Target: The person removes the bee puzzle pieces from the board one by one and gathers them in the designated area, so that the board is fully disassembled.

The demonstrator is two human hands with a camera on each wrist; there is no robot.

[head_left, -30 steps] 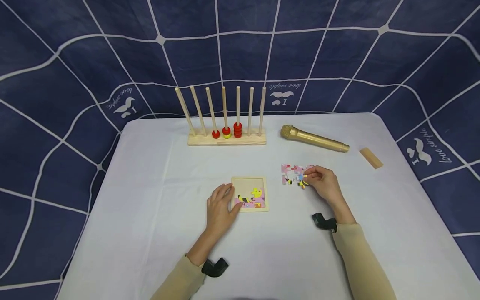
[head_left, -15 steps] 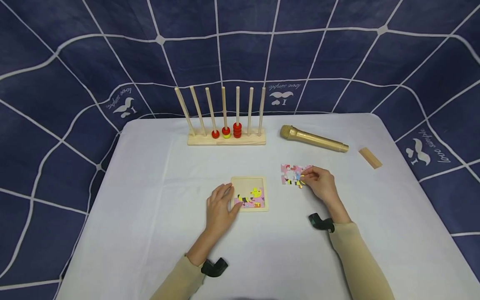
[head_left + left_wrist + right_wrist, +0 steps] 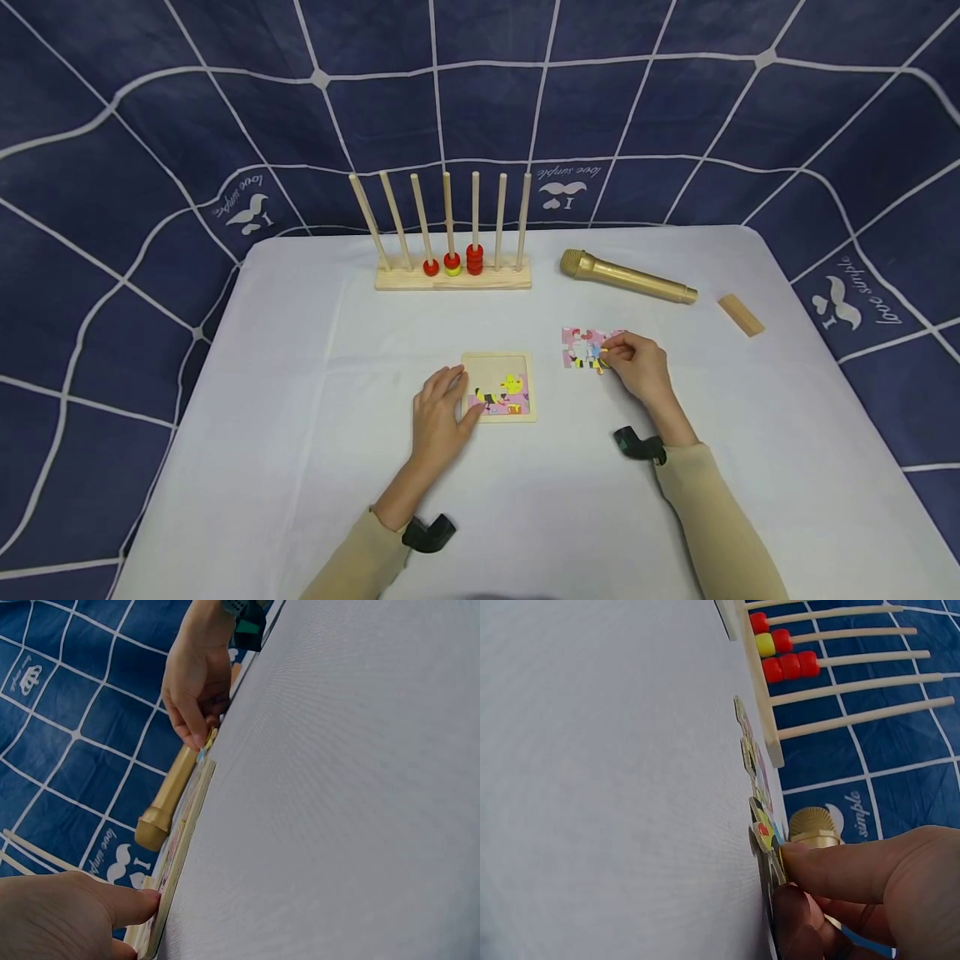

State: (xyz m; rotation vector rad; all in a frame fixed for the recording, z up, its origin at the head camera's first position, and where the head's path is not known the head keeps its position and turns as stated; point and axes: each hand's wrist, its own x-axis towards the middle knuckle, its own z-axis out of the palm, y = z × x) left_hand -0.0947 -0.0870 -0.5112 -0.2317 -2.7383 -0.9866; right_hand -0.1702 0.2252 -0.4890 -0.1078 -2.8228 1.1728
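My left hand point(image 3: 437, 421) rests at the left side of a square wooden puzzle tray point(image 3: 486, 371), its fingertips along the frame and its thumb over the lower left corner. Pink and yellow pieces point(image 3: 510, 404) fill the lower part of that tray; the upper part shows bare wood. To the right, my right hand point(image 3: 643, 367) pinches a yellow and red jigsaw piece point(image 3: 763, 831) between thumb and fingers, partly covered by them. It lies over the lower right of a group of joined pink puzzle pieces point(image 3: 574, 342), whose right end the hand hides.
Behind the tray stands a wooden bead counter point(image 3: 453, 282) with upright rods and several red and yellow beads. A gold microphone point(image 3: 630, 277) lies at the back right, with a small flat wooden strip point(image 3: 742, 315) beyond it. White cloth point(image 3: 300, 433) covers the table.
My right hand has moved slightly left with the jigsaw piece, bringing it closer against the group of pink pieces. The left hand and the tray stay where they were.
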